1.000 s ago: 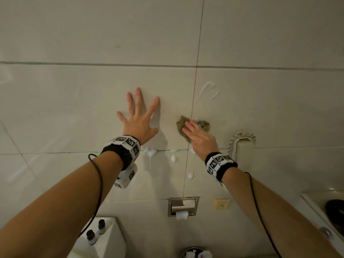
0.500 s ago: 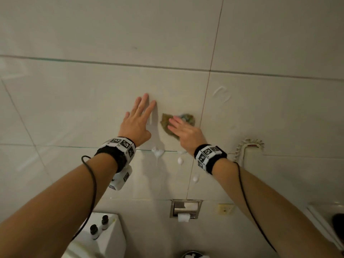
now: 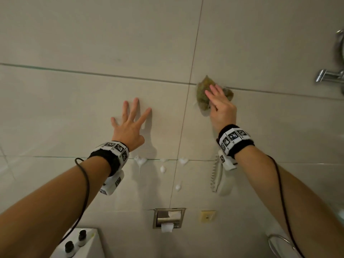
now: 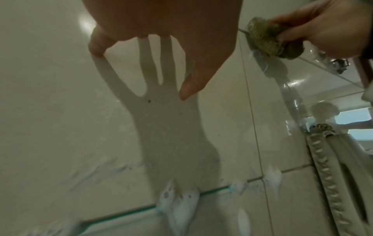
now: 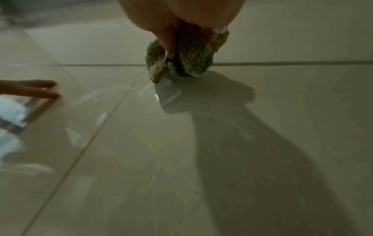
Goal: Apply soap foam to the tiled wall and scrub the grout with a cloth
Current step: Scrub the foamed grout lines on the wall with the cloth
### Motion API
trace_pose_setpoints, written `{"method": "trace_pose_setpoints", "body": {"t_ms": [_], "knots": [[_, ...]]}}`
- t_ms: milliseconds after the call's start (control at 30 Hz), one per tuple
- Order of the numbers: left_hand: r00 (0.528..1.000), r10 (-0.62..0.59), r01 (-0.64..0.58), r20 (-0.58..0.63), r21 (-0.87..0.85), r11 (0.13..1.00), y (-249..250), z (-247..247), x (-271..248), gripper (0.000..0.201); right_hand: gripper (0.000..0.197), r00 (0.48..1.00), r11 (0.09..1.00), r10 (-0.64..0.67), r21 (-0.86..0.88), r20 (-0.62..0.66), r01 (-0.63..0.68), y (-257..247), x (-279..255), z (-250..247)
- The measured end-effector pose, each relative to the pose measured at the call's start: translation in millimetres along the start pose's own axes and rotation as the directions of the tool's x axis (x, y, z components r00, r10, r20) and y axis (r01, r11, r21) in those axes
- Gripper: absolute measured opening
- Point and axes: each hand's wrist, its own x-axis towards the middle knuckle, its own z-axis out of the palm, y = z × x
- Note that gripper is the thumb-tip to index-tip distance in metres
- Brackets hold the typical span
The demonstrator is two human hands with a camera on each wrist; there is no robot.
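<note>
**Cloth at the grout crossing, left hand braced flat**

Landmark: the vertical grout line point(image 3: 183, 125) running down the tiled wall point(image 3: 74, 108).

Your right hand point(image 3: 222, 108) is just right of that line, at the point where it meets the upper horizontal joint. Its fingers lie over a bunched green-yellow cloth point(image 3: 202, 97) and press it to the tile. The head view shows only the back of the hand. The right wrist view shows more: fingers point(image 5: 168, 39) dug into the folds of the cloth point(image 5: 181, 63), which sits on the horizontal joint with a wet smear below it. The left wrist view shows the thumb curled under the wad point(image 4: 262, 38), so you are gripping it, not only pushing.

Your left hand point(image 3: 130, 125) is left of the line, lower than the right, fingers spread and straight, flat on the tile and holding nothing. The left wrist view shows its fingertips point(image 4: 96, 46) touching the wall above their own shadow.

Soap foam point(image 3: 140, 161): white blobs along the lower horizontal joint on both sides of the line, with more blobs below it. Only the left wrist view shows a blue-green tint in that joint.

Containers: the recessed holder point(image 3: 168, 217) beneath the foot of the line has a paper roll with its end hanging out. Two dark-capped bottles point(image 3: 75, 243) stand on a white surface well left of it.

Hard to read: a white ridged object point(image 3: 216, 175) right of the line is half hidden by your right wrist unit. Chrome fittings point(image 3: 327, 77) far right are cut by the frame edge.
</note>
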Motion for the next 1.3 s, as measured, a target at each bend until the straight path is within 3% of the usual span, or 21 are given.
{"method": "trace_pose_setpoints", "body": {"t_ms": [133,233,333,400,467,600,700,867,1300], "knots": [[1.000,-0.007,0.007,-0.005,-0.014,1.000,11.5,5.8,4.4,0.109,0.046,0.987,0.990,0.139,0.012,0.078,-0.140,5.9,-29.3,18.2],[1.000,-0.011,0.011,0.000,0.009,1.000,18.3,8.5,5.6,0.106,0.046,0.979,0.999,-0.035,0.004,0.200,0.035,-16.7,-74.8,43.1],[1.000,-0.005,0.005,0.005,0.010,1.000,22.2,9.4,4.6,0.104,0.046,0.887,0.964,-0.253,0.028,0.386,0.263,-36.6,-121.6,64.5],[1.000,-0.001,0.001,0.006,-0.014,1.000,21.3,10.3,4.4,0.103,0.048,0.856,0.961,-0.265,0.047,0.445,0.273,-42.1,-132.6,67.3],[1.000,0.005,-0.004,0.006,-0.028,1.000,19.1,10.5,4.4,0.103,0.044,0.865,0.964,-0.261,0.063,0.430,0.259,-43.5,-121.0,58.5],[1.000,0.011,-0.011,0.007,-0.019,1.000,17.9,12.9,4.8,0.103,0.042,0.970,0.993,-0.117,0.034,0.213,0.112,-24.4,-75.1,21.0],[1.000,0.007,-0.007,0.003,-0.027,1.000,20.5,16.4,4.0,0.105,0.043,0.997,0.999,0.030,-0.023,0.065,-0.028,10.2,-48.1,-3.3],[1.000,0.001,-0.002,-0.012,-0.024,1.000,24.6,22.8,2.8,0.109,0.041,0.951,0.951,0.306,-0.015,-0.049,-0.307,50.5,-60.4,-10.6],[0.999,0.043,-0.044,0.014,0.050,0.998,6.0,42.3,-13.9,0.111,0.041,0.847,0.842,0.531,0.103,0.026,-0.530,-7.8,-167.8,53.9]]}}
